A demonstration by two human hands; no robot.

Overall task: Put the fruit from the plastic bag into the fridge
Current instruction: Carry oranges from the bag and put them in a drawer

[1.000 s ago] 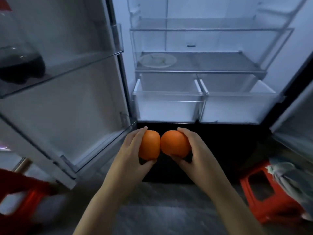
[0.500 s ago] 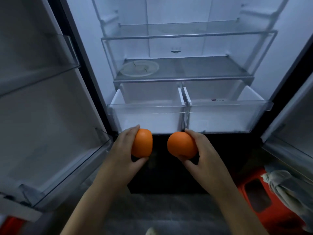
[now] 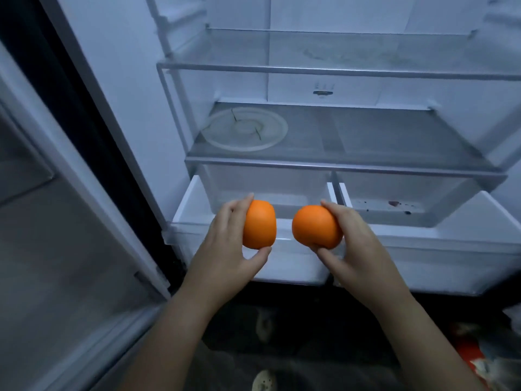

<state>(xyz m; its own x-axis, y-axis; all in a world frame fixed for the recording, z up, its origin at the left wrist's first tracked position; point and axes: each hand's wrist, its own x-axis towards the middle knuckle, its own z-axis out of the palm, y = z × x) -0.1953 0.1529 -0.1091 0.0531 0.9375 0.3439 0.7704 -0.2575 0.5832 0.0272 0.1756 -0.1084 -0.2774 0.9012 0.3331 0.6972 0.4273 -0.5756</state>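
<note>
Each of my hands holds one orange fruit in front of the open fridge. My left hand [image 3: 225,244] grips the left orange [image 3: 259,224] between thumb and fingers. My right hand [image 3: 358,246] grips the right orange [image 3: 315,225] the same way. Both fruits hover over the front rim of the pulled-out left crisper drawer [image 3: 191,204], a clear plastic bin at the fridge's bottom. A small gap separates the two oranges. The plastic bag is out of view.
A second drawer [image 3: 451,238] stands open to the right, with dark specks inside. Above the drawers a glass shelf [image 3: 366,136] carries a round clear plate [image 3: 245,129]. The open left fridge door [image 3: 70,249] fills the left side. Something red [image 3: 468,351] lies on the floor at the lower right.
Both hands have risen and moved forward with the oranges, from below the drawers to over the left drawer's front rim. The fruits have drawn slightly apart. The fridge looms closer.
</note>
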